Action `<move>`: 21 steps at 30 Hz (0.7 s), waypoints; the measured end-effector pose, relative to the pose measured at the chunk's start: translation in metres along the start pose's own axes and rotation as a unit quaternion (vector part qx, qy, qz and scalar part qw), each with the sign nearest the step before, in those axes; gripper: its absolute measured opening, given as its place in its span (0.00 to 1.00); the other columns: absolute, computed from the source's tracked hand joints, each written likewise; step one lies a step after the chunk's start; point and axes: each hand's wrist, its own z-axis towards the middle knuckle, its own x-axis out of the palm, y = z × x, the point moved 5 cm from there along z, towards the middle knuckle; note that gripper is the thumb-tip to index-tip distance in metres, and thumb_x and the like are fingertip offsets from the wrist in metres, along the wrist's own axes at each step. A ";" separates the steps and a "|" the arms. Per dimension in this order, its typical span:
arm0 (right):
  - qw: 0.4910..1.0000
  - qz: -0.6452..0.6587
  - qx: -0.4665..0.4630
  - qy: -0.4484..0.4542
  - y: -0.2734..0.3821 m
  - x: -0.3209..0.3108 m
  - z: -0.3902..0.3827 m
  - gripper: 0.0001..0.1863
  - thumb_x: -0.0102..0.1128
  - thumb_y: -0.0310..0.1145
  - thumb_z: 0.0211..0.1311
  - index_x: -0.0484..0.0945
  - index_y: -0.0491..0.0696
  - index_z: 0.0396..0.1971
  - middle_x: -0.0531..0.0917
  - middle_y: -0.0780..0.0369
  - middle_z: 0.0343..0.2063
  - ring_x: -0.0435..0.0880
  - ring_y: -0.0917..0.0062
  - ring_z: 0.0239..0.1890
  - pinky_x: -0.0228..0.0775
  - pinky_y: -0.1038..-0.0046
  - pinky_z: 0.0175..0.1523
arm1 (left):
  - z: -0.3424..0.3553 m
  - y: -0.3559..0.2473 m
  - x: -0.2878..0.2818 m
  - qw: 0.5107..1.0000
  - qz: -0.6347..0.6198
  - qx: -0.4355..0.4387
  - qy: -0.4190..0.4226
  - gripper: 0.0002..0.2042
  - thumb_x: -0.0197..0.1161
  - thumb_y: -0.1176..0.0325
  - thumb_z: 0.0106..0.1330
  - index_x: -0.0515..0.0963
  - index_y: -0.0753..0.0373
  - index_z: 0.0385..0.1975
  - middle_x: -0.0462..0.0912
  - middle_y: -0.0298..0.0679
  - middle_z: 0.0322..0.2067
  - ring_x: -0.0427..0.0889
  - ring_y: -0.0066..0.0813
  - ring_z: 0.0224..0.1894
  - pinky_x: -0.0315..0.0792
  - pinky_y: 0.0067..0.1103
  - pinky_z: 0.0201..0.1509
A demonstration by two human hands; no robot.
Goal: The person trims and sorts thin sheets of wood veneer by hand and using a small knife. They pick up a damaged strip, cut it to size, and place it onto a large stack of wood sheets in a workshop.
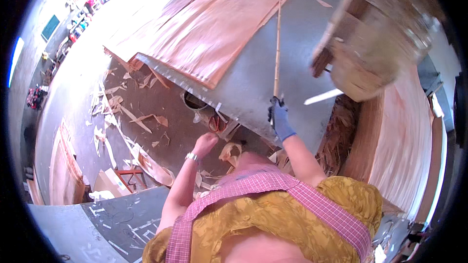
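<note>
My right hand (pixel 279 117), in a blue glove with dark fingers, is closed around the near end of a long, thin bamboo pole (pixel 278 58). The pole stretches away from me over a grey tabletop (pixel 297 34). To its left, large thin sheets of pinkish wood veneer (pixel 195 29) lie on the table, some reaching past its near edge. My bare left hand (pixel 206 143), below a wristwatch, has its fingers curled in, and nothing sticks out of it. Close by, under the table edge, hangs a reddish-orange looped thing (pixel 217 124) whose kind I cannot make out.
Veneer scraps (pixel 131 117) litter the floor at the left. At the right, a blurred wooden block-like object (pixel 370 44) rises beside a tall veneer stack (pixel 399 151). A white strip (pixel 322 97) lies on the tabletop. A grey panel (pixel 126 224) is at the lower left.
</note>
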 end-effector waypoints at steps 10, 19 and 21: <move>0.836 -0.463 -0.293 -0.042 -0.033 0.218 0.072 0.38 0.54 0.57 0.63 0.60 0.49 0.66 0.74 0.42 0.50 0.74 0.49 0.51 0.67 0.58 0.58 | 0.107 -0.081 -0.112 0.930 -0.338 -0.071 0.121 0.15 0.59 0.53 0.68 0.75 0.60 0.35 0.75 0.28 0.19 0.69 0.14 0.14 0.63 0.14 0.16; 0.662 -0.690 -0.280 -0.085 -0.043 0.308 0.153 0.48 0.51 0.63 0.60 0.52 0.38 0.66 0.69 0.41 0.55 0.78 0.52 0.49 0.72 0.55 0.50 | 0.195 -0.042 -0.234 0.983 -0.152 -0.087 0.056 0.18 0.61 0.53 0.64 0.73 0.63 0.22 0.70 0.28 0.14 0.66 0.16 0.11 0.59 0.17 0.12; 0.767 -0.618 -0.167 -0.036 -0.034 0.321 0.146 0.42 0.52 0.56 0.63 0.53 0.41 0.66 0.75 0.43 0.48 0.83 0.53 0.40 0.75 0.55 0.43 | 0.208 -0.029 -0.254 0.984 -0.151 -0.081 0.038 0.18 0.62 0.54 0.64 0.73 0.63 0.21 0.70 0.28 0.14 0.66 0.16 0.12 0.59 0.18 0.13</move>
